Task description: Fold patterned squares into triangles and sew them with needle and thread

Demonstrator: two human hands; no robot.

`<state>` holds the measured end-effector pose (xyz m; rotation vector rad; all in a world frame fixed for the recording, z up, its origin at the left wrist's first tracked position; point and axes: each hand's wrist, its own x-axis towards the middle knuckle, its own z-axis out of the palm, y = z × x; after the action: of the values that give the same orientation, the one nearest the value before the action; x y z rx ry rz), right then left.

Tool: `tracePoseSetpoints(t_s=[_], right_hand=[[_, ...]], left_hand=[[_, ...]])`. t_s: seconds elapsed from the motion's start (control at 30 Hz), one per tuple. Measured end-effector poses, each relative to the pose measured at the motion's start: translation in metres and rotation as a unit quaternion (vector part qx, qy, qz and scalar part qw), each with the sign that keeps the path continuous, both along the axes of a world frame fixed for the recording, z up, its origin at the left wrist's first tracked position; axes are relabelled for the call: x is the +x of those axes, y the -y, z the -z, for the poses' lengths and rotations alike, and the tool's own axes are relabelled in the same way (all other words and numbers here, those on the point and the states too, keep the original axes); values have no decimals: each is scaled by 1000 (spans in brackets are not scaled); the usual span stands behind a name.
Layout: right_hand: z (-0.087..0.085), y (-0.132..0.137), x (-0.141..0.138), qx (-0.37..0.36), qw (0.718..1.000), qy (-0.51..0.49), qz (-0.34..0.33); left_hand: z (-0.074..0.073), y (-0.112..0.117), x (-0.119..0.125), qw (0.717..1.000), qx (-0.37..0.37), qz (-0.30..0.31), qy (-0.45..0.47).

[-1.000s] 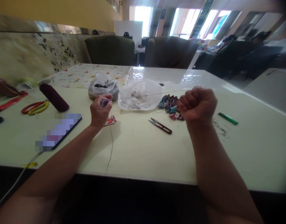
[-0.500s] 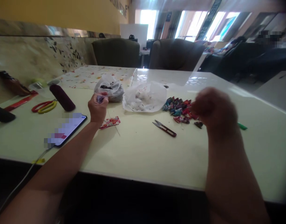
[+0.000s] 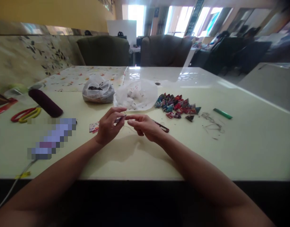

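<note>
My left hand (image 3: 109, 125) pinches a small greyish-purple piece of cloth (image 3: 118, 119) between thumb and fingers, above the table. Against its fingertips comes my right hand (image 3: 145, 126), index finger stretched toward the cloth and the other fingers curled; what it grips, if anything, is too small to make out. A fine thread (image 3: 130, 128) hangs in a loop below the two hands. Behind my left wrist lies a flower-patterned cloth piece (image 3: 94, 127), partly covered. Thread snips (image 3: 163, 126) lie behind my right hand, their blades hidden.
Behind the hands are a white plastic bag of stuffing (image 3: 135, 97) and a bag with dark contents (image 3: 99, 94). To the right lie folded cloth triangles (image 3: 180, 105), thread scraps (image 3: 212, 123) and a green object (image 3: 223, 113). Scissors (image 3: 25, 115), a dark cylinder (image 3: 45, 102) and a phone (image 3: 52, 138) lie left.
My right hand has come down and left from its raised place to meet my left hand. The left hand has lowered slightly, still with the cloth. The view has turned a little right.
</note>
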<state>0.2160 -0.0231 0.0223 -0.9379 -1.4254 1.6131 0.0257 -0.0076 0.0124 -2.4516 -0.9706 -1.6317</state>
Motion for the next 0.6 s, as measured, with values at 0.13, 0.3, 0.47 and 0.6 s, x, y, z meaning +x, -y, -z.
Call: tracePoseSetpoints(t_s=[0.13,0.3,0.47,0.6], right_hand=[[3,5,-7,-7,1000,-24,-13],[-2,4,-2,-1,999,-42,2],[-9,1,12,35,992,14,-122],[-12,1,17,27,956,121,-268]], left_hand=[[4,0,0,1000,-15,-1,-16],[3,-4,-1,1000,-17,-8,1],[1,-10,-5,998,-34,-30,38],[0,-13,-9,996,-44,-49,60]])
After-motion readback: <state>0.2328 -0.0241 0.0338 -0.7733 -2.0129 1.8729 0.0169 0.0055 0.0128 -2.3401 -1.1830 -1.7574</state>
